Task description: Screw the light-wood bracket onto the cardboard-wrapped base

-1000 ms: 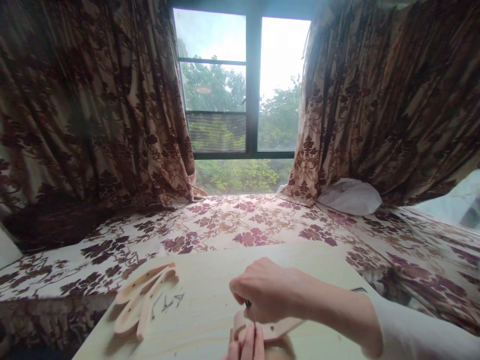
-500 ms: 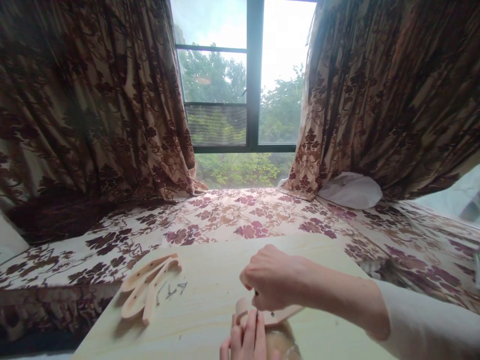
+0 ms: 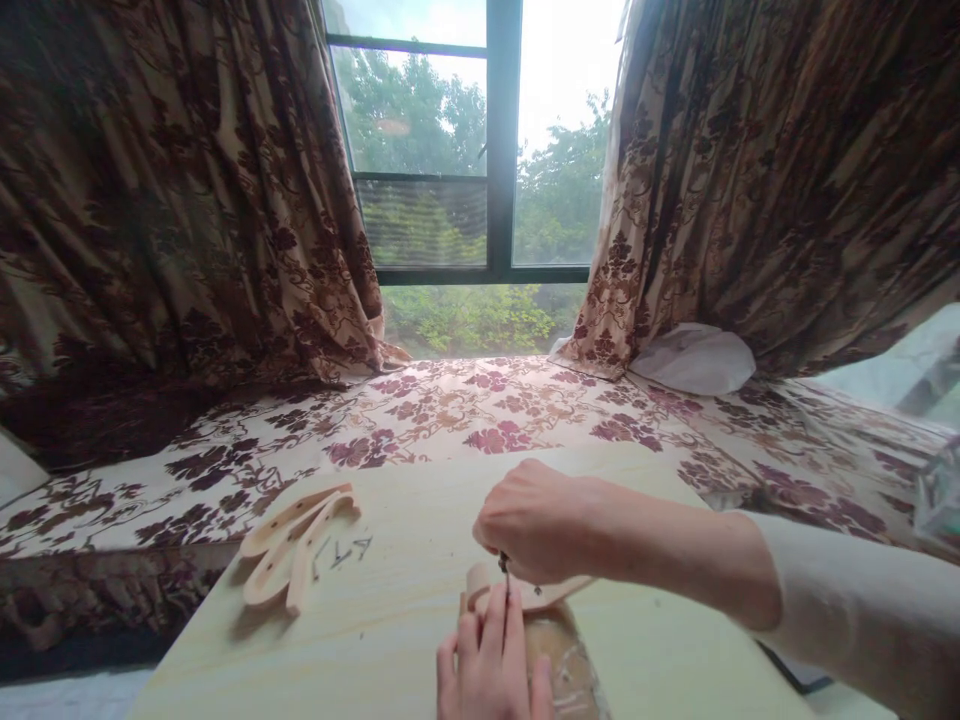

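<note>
My right hand (image 3: 536, 525) is closed in a fist over a thin metal-shafted tool (image 3: 504, 568), which looks like a screwdriver; its handle is hidden. The shaft points down at a curved pale wooden piece (image 3: 551, 595) with a dark hole or screw head in it. My left hand (image 3: 487, 660) holds that piece from the near side, fingertips beside the tool's tip. Under the left thumb lies a brown object (image 3: 570, 655) in shiny clear wrapping. Several curved wooden pieces (image 3: 300, 550) with drilled holes lie at the left, beside several loose screws (image 3: 349, 553).
The pale wooden board (image 3: 405, 640) is the work surface. Behind it stretches a flower-patterned cover (image 3: 450, 400) up to the window, between patterned curtains (image 3: 300, 200). A white bag-like bundle (image 3: 694, 358) sits at the right. A dark-edged flat object (image 3: 799, 670) shows below my right sleeve.
The view has tilted down slightly, so everything sits higher. My right fist has shifted a little on the tool, and more of its shaft shows. My left hand stays on the wooden piece.
</note>
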`<state>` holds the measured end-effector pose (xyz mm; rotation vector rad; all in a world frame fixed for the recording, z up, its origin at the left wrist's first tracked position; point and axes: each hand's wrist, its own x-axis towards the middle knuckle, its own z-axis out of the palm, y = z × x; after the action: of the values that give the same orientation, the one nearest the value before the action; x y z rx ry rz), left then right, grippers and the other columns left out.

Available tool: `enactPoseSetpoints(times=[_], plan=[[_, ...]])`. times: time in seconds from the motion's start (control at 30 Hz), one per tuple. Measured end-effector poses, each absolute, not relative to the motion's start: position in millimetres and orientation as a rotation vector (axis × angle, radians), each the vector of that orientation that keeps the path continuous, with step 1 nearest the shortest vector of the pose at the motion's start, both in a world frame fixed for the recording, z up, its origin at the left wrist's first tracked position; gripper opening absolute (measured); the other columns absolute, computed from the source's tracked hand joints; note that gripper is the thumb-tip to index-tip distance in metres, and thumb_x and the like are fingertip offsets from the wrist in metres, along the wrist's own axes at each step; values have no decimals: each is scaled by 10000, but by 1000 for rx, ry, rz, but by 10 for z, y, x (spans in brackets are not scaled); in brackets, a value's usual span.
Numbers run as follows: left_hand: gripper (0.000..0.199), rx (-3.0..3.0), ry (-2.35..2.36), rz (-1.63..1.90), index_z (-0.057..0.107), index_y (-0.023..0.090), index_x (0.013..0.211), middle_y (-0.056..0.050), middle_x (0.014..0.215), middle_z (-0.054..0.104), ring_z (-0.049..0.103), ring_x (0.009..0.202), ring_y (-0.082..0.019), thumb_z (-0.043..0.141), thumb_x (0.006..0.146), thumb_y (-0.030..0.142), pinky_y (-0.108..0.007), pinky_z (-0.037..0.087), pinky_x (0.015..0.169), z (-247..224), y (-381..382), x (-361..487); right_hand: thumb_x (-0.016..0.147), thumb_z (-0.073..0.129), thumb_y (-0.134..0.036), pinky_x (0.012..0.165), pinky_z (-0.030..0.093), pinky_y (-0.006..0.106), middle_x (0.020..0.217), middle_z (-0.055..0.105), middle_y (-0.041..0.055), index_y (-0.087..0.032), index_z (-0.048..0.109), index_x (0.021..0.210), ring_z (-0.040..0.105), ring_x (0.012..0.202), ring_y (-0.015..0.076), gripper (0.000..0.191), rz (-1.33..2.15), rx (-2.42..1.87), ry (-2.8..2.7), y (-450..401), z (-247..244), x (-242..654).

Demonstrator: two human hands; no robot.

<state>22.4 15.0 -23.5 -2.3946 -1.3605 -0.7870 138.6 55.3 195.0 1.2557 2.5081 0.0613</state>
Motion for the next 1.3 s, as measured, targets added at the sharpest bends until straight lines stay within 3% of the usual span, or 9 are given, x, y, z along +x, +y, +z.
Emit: enactPoseSetpoints(times=[0.13,0.3,0.5,0.73,0.83,0.93,1.13,1.3], plan=[[428,-2416,-1378,-776,591,210,1226,-35,1253,609,536,1076,-232,449,822,198,-370,410,862,-115,103,217,725,592,-84,496,343,240,753,726,106,-127,723,807,646,670,167,161,35,1258,2485,577,1937,1380],[419,-2448,-1364,-777,566,193,1249,-29,1282,589,515,1121,-223,426,853,200,-364,388,873,-43,78,219,789,598,-237,521,358,248,767,726,118,-131,729,852,657,711,194,180,31,1365,2435,604,1914,1425],[419,-2495,-1361,-785,551,173,1263,-58,1268,594,521,1097,-212,414,868,192,-358,381,889,-14,73,206,731,580,-74,504,329,236,772,720,82,-141,702,836,621,649,151,174,-9,1240,2525,596,1925,1433],[414,-2508,-1286,-774,527,167,1279,-51,1294,576,506,1128,-201,416,891,255,-343,371,867,-43,101,163,753,591,-189,505,323,256,754,712,105,-123,710,844,612,651,175,164,24,1363,2463,579,1943,1410],[422,-2518,-1295,-768,513,168,1294,-51,1302,570,507,1129,-198,430,892,268,-344,371,868,-42,106,156,748,556,-128,493,299,255,821,720,89,-139,696,932,608,669,164,232,-21,1283,2468,557,2034,1419],[415,-2529,-1287,-780,521,169,1286,-45,1307,566,502,1138,-198,430,897,280,-343,372,864,-24,102,164,757,522,-84,488,280,253,819,721,84,-143,699,875,599,661,148,220,-7,1245,2508,563,2034,1433],[401,-2522,-1296,-802,533,169,1271,-27,1307,568,509,1120,-200,407,905,272,-350,366,863,3,91,187,810,580,-282,477,267,264,782,723,98,-142,709,856,602,644,166,197,27,1337,2477,572,1974,1474],[408,-2516,-1273,-806,529,163,1276,-50,1292,578,506,1133,-201,423,902,287,-346,367,867,-8,97,167,744,535,-86,461,255,255,754,715,66,-146,699,843,574,588,133,201,32,1239,2505,526,2000,1456]])
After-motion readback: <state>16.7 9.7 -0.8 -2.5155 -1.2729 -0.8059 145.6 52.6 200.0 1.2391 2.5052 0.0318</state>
